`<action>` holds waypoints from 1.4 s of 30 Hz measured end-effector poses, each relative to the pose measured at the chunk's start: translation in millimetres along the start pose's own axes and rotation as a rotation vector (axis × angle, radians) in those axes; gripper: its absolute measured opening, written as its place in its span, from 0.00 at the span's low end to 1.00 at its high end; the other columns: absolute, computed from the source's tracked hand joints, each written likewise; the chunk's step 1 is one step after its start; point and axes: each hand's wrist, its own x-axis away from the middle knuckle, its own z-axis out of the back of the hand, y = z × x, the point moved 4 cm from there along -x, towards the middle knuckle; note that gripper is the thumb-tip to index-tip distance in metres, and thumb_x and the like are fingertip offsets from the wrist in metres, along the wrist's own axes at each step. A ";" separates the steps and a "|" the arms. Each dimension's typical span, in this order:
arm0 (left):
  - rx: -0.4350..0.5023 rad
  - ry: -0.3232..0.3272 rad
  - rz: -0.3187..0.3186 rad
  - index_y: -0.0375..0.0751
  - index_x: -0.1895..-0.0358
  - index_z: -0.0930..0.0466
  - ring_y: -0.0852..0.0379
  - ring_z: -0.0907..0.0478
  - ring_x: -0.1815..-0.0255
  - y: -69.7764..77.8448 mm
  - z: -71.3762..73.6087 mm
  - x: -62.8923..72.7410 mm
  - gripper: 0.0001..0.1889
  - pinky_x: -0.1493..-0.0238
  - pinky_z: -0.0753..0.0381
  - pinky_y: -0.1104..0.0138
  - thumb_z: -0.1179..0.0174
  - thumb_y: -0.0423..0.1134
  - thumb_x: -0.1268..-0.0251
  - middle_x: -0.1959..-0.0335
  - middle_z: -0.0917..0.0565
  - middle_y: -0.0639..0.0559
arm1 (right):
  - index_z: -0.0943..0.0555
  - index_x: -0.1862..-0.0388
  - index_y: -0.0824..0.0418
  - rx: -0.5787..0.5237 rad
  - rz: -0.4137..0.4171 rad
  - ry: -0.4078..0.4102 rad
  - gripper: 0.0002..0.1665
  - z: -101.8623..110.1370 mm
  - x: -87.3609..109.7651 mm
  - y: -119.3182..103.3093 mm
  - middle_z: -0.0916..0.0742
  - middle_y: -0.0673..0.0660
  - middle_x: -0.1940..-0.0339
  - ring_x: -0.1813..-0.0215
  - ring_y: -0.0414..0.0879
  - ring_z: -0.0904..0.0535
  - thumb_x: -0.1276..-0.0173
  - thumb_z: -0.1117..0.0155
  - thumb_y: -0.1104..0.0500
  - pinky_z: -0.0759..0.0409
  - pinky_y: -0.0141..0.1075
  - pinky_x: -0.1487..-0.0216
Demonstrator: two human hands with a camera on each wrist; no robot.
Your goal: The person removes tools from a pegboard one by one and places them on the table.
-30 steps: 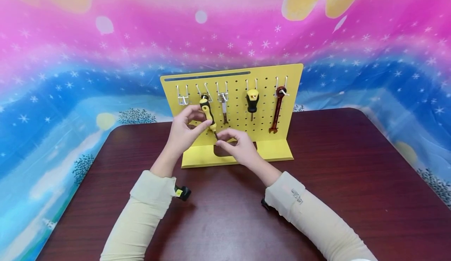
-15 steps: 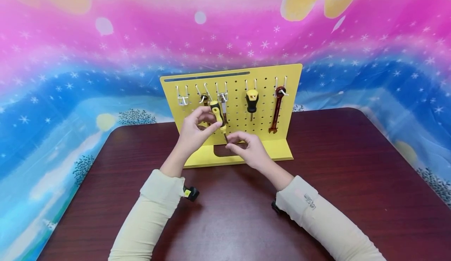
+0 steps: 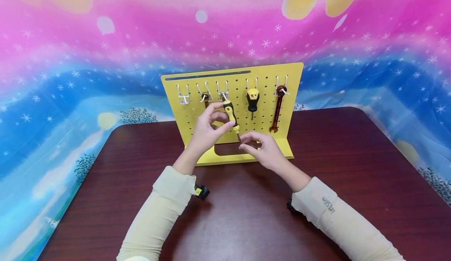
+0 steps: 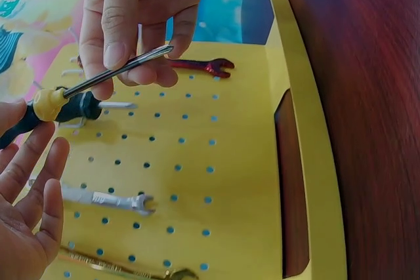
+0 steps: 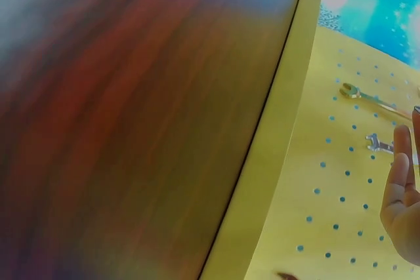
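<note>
My left hand (image 3: 206,131) grips the yellow and black handle of a screwdriver (image 3: 230,111), which slants down to the right in front of a yellow pegboard (image 3: 294,81). With thumb and fingers, my right hand (image 3: 268,151) pinches the metal shaft near its tip. The left wrist view shows the shaft running past the right thumb, its cross-shaped tip bare. Behind my hands hang a silver wrench (image 4: 111,199) and a gold wrench (image 4: 118,267). A stubby screwdriver (image 3: 253,100) and a red wrench (image 3: 278,110) hang farther right.
The pegboard stands on a dark reddish-brown table (image 3: 243,218), its flat foot toward me. A white double hook (image 3: 183,99) at the far left carries no tool. A patterned cloth (image 3: 148,49) surrounds the table at the back and sides.
Both hands have moved right together with the screwdriver, from in front of the gold wrench to in front of the silver one. The gold wrench on its hook has come into sight.
</note>
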 end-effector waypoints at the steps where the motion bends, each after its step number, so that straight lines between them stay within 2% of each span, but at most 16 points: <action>1: 0.002 -0.005 0.000 0.39 0.34 0.31 0.51 0.18 0.53 0.1 -3.0 -0.4 0.28 0.55 0.15 0.50 0.33 0.35 0.36 0.59 0.13 0.41 | 0.16 0.54 0.64 0.012 -0.008 -0.002 0.10 2.7 1.7 0.5 0.10 0.59 0.64 0.60 0.42 0.15 0.34 0.31 0.65 0.16 0.35 0.58; 5: -0.001 -0.025 -0.003 0.39 0.35 0.31 0.51 0.18 0.53 0.0 -16.0 -2.2 0.28 0.56 0.15 0.56 0.32 0.36 0.36 0.59 0.13 0.42 | 0.16 0.54 0.63 0.050 -0.049 -0.013 0.10 13.3 9.5 3.6 0.10 0.58 0.63 0.58 0.42 0.15 0.34 0.31 0.63 0.15 0.38 0.57; 10: -0.001 -0.045 0.001 0.40 0.35 0.31 0.52 0.18 0.52 0.3 -31.1 -4.5 0.28 0.57 0.14 0.61 0.33 0.37 0.35 0.59 0.13 0.43 | 0.15 0.54 0.62 0.079 -0.068 -0.010 0.09 25.4 18.0 6.8 0.10 0.58 0.62 0.57 0.43 0.15 0.33 0.32 0.63 0.16 0.31 0.57; 19: 0.026 -0.055 0.026 0.41 0.33 0.32 0.51 0.18 0.52 2.6 -49.6 -5.3 0.29 0.56 0.14 0.56 0.33 0.38 0.36 0.59 0.12 0.44 | 0.15 0.54 0.62 0.163 -0.071 -0.015 0.10 43.3 28.9 8.0 0.10 0.57 0.61 0.58 0.38 0.16 0.34 0.31 0.62 0.14 0.37 0.57; 28: 0.066 -0.074 0.031 0.49 0.32 0.35 0.55 0.17 0.56 1.7 -71.1 -7.9 0.31 0.59 0.15 0.67 0.32 0.39 0.36 0.61 0.12 0.45 | 0.15 0.54 0.62 0.215 -0.096 -0.020 0.10 62.6 42.9 8.7 0.10 0.56 0.63 0.61 0.37 0.17 0.34 0.30 0.63 0.15 0.31 0.59; 33: 0.062 -0.100 -0.005 0.51 0.33 0.36 0.58 0.16 0.60 2.7 -83.5 -8.3 0.30 0.63 0.14 0.67 0.33 0.40 0.35 0.63 0.12 0.46 | 0.15 0.55 0.62 0.259 -0.086 -0.019 0.09 72.7 51.1 10.9 0.10 0.55 0.65 0.62 0.35 0.17 0.35 0.30 0.64 0.17 0.31 0.62; 38: 0.069 -0.128 -0.019 0.51 0.33 0.34 0.60 0.15 0.60 1.8 -96.4 -10.3 0.29 0.64 0.15 0.69 0.33 0.40 0.35 0.63 0.11 0.47 | 0.15 0.57 0.61 0.347 -0.048 -0.008 0.08 83.3 59.5 13.2 0.10 0.52 0.67 0.62 0.33 0.18 0.36 0.30 0.66 0.17 0.36 0.57; 42: 0.056 -0.147 -0.031 0.52 0.33 0.33 0.61 0.16 0.58 2.0 -107.6 -13.9 0.29 0.63 0.15 0.71 0.32 0.41 0.35 0.63 0.11 0.49 | 0.15 0.58 0.60 0.394 -0.027 0.001 0.08 92.2 65.5 15.1 0.11 0.50 0.69 0.62 0.30 0.19 0.37 0.29 0.65 0.19 0.30 0.55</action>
